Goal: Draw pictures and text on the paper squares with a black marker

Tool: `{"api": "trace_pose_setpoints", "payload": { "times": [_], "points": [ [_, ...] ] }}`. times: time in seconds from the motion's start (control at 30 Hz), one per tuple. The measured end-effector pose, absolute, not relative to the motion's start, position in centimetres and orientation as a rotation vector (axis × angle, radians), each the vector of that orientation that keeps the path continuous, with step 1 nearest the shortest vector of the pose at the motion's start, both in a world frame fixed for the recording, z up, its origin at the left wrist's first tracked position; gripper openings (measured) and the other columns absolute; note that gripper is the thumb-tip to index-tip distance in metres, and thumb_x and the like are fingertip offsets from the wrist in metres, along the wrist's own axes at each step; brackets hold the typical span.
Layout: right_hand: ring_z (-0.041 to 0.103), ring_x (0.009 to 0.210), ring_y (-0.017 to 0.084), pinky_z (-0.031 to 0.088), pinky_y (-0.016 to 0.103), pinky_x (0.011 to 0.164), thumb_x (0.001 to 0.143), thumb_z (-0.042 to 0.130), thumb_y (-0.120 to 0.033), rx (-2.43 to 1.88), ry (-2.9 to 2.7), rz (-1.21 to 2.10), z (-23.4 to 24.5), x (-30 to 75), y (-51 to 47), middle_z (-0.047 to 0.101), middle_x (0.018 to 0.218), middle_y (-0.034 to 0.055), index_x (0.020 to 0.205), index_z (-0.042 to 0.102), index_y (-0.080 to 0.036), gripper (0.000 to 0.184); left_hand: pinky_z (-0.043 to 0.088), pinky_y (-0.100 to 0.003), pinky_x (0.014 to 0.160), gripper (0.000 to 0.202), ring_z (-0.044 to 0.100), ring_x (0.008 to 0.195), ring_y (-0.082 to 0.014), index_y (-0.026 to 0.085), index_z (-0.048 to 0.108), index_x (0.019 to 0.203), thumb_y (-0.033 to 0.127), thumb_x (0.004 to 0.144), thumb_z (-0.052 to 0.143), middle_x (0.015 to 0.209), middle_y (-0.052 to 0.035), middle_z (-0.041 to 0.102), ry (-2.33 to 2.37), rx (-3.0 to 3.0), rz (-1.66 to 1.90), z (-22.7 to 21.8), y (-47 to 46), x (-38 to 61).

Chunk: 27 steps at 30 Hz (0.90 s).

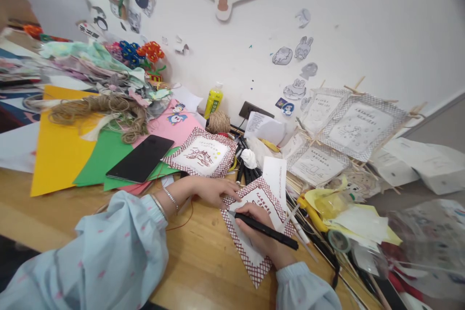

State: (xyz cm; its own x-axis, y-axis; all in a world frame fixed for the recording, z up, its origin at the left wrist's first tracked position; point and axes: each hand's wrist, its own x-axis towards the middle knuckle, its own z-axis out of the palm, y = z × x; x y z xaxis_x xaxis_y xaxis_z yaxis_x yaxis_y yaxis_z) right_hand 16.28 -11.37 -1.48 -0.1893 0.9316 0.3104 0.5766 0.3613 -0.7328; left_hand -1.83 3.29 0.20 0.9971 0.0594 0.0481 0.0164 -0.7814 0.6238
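Right of the smartphone, the card on the desk has lattice border and lettering inked, the rest partly hidden, the right hand pinching a black marker pen, the left hand loosely spread on its edge.

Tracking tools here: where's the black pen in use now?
In the head view, right of centre in the lower half, the black pen is held in the right hand, slanting over the crosshatch-bordered card beside the left hand.

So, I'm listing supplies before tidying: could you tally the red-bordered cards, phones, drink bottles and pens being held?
Red-bordered cards: 2
Black phone: 1
Yellow-green drink bottle: 1
Held black pen: 1
Total: 5
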Motion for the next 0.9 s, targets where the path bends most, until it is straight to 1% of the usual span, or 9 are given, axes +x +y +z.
{"api": "trace_pose_setpoints", "payload": {
  "times": [0.07, 0.23, 0.5, 0.67, 0.8, 0.9],
  "points": [
    [0.064, 0.077, 0.019, 0.049, 0.032, 0.072, 0.08, 0.061, -0.018, -1.304, -1.894, 0.586, -1.6, 16.3, -11.3, 0.07, 0.082, 0.0025, 0.086, 0.067, -0.022, 0.009, 0.024, -0.043, 0.114, 0.058, 0.036, 0.137, -0.0294, 0.027, 0.06, 0.13, 0.008, 0.076, 0.066, 0.142, -0.0026, 0.052, 0.055, 2.46, 0.091, 0.1, 3.3, -1.8],
    [0.064, 0.075, 0.019, 0.048, 0.032, 0.07, 0.08, 0.06, -0.018, -1.284, -1.911, 0.569, -1.6, 16.3, -11.3, 0.07, 0.08, 0.0023, 0.085, 0.066, -0.023, 0.009, 0.023, -0.045, 0.114, 0.057, 0.033, 0.139, -0.0298, 0.025, 0.059, 0.131, 0.011, 0.077, 0.067, 0.145, -0.0056, 0.048, 0.119, 2.455, 0.079, -0.3, 3.5, -1.9],
    [0.062, 0.073, 0.019, 0.046, 0.031, 0.068, 0.079, 0.059, -0.017, -1.269, -1.923, 0.533, -1.7, 16.3, -11.5, 0.067, 0.078, 0.0019, 0.083, 0.063, -0.023, 0.008, 0.024, -0.044, 0.113, 0.059, 0.036, 0.138, -0.0282, 0.026, 0.06, 0.129, 0.009, 0.074, 0.07, 0.145, -0.0063, 0.048, 0.097, 2.42, 0.126, -0.7, 3.8, -1.7],
    [0.061, 0.07, 0.019, 0.047, 0.03, 0.066, 0.076, 0.059, -0.016, -1.256, -1.941, 0.51, -1.7, 16.4, -11.5, 0.066, 0.075, 0.0011, 0.082, 0.061, -0.023, 0.009, 0.02, -0.042, 0.115, 0.056, 0.031, 0.141, -0.0267, 0.02, 0.058, 0.132, 0.01, 0.077, 0.067, 0.148, -0.0092, 0.044, 0.025, 2.446, 0.098, -0.4, 3.7, -1.6],
    [0.061, 0.068, 0.018, 0.048, 0.03, 0.064, 0.075, 0.059, -0.016, -1.244, -1.985, 0.473, -1.7, 16.5, -11.4, 0.066, 0.075, 0.0012, 0.081, 0.061, -0.023, 0.009, 0.02, -0.043, 0.116, 0.057, 0.032, 0.141, -0.0269, 0.026, 0.058, 0.131, 0.01, 0.077, 0.068, 0.148, -0.0051, 0.045, 0.063, 2.438, 0.095, -0.7, 3.7, -1.6],
    [0.058, 0.064, 0.018, 0.046, 0.029, 0.06, 0.075, 0.058, -0.018, -1.223, -2.025, 0.453, -1.7, 16.6, -11.4, 0.064, 0.071, 0.0003, 0.08, 0.061, -0.023, 0.007, 0.021, -0.044, 0.116, 0.058, 0.031, 0.141, -0.0274, 0.027, 0.058, 0.131, 0.01, 0.076, 0.069, 0.147, -0.0048, 0.046, 0.107, 2.442, 0.081, -0.9, 3.8, -1.7]
  ]
}}
